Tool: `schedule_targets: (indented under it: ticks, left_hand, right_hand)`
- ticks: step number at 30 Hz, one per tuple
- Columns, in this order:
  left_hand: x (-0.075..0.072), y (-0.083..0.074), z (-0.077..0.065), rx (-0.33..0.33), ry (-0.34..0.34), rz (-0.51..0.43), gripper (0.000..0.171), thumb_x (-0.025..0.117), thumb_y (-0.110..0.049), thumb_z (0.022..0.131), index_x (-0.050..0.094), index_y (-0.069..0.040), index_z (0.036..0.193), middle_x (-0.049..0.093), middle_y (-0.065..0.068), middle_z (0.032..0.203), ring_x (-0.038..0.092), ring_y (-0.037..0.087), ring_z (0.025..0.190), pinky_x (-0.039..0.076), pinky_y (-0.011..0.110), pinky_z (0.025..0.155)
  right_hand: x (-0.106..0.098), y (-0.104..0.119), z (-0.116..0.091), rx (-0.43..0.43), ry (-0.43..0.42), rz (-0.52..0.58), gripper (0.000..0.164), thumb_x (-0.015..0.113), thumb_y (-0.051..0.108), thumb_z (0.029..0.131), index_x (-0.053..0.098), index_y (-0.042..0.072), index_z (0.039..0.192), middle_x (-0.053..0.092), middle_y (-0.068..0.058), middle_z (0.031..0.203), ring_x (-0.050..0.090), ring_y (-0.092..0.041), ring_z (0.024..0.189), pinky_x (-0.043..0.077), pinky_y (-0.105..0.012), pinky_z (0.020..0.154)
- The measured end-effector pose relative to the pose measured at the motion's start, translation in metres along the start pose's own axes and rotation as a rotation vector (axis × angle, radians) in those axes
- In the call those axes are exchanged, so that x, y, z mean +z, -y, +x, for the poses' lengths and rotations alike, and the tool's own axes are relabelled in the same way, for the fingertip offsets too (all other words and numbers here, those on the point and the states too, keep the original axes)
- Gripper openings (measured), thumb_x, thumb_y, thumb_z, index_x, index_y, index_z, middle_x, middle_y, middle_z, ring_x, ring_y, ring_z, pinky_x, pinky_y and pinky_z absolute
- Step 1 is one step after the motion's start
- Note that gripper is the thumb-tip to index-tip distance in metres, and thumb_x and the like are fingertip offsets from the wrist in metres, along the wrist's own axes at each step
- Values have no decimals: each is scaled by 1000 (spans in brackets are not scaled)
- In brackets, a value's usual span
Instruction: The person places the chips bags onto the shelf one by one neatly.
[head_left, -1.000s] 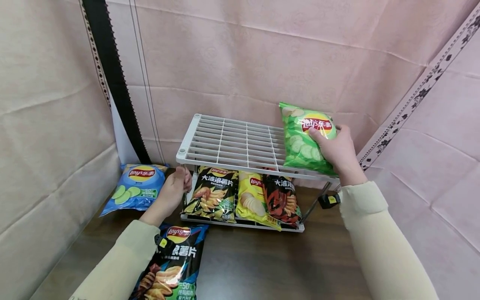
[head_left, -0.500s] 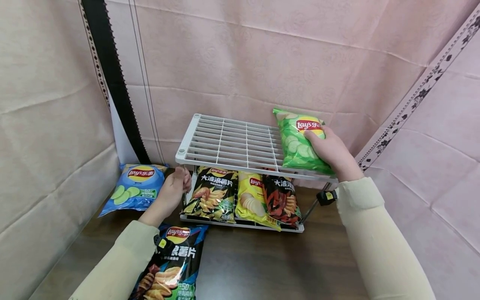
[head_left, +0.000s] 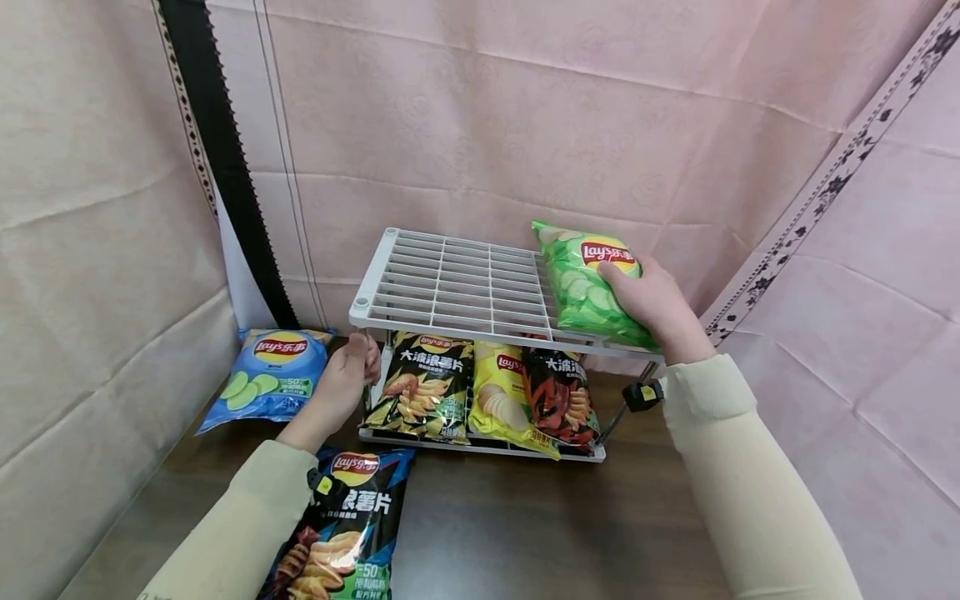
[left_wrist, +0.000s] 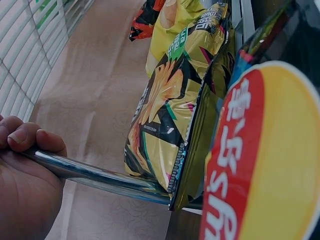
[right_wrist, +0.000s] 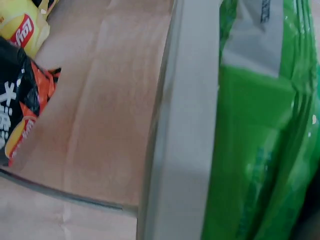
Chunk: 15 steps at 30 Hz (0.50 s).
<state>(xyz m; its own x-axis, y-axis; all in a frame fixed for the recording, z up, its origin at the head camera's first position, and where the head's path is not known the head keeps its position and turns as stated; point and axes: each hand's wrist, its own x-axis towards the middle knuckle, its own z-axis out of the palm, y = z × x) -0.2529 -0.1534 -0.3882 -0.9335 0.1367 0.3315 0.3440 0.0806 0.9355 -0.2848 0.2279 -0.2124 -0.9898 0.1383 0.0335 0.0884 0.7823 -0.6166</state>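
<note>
My right hand (head_left: 656,304) holds a green Lay's chip bag (head_left: 588,287) by its right side, thumb across the front. The bag leans back at the right end of the upper shelf (head_left: 371,279) of a white two-tier rack. In the right wrist view, the green bag (right_wrist: 255,150) lies against the shelf's pale edge (right_wrist: 185,125); the hand is mostly out of that view. At the rack's front left, my left hand (head_left: 341,379) grips a metal post (left_wrist: 100,175), fingers curled round it in the left wrist view.
On the lower shelf stand a black-and-gold chip bag (head_left: 425,387), a yellow one (head_left: 502,396) and a black-and-red one (head_left: 562,400). A blue bag (head_left: 273,375) lies left of the rack. A black-and-blue bag (head_left: 345,533) lies in front, partly under my left forearm. Pink cloth (head_left: 525,125) hangs behind.
My right hand has moved the green bag left and slightly down along the upper shelf. The left hand has kept its grip on the post, and the other bags have stayed put.
</note>
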Motion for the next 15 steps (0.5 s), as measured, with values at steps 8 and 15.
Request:
schedule_targets:
  ticks: [8, 15]
  left_hand:
    - [-1, 4, 1, 6, 8, -2, 56, 13, -37, 106, 35, 10, 85, 30, 17, 70, 34, 29, 62, 36, 36, 65]
    - [0, 3, 1, 7, 4, -26, 54, 12, -34, 106, 33, 10, 83, 28, 11, 68, 31, 23, 59, 34, 34, 64]
  right_hand:
    - [2, -4, -5, 7, -47, 39, 97, 43, 70, 89, 13, 6, 154, 33, -26, 142, 42, -36, 113, 39, -47, 88]
    - [-12, -23, -21, -67, -97, 150, 101, 42, 75, 86, 15, 4, 153, 29, -26, 150, 35, -41, 131, 31, -54, 104]
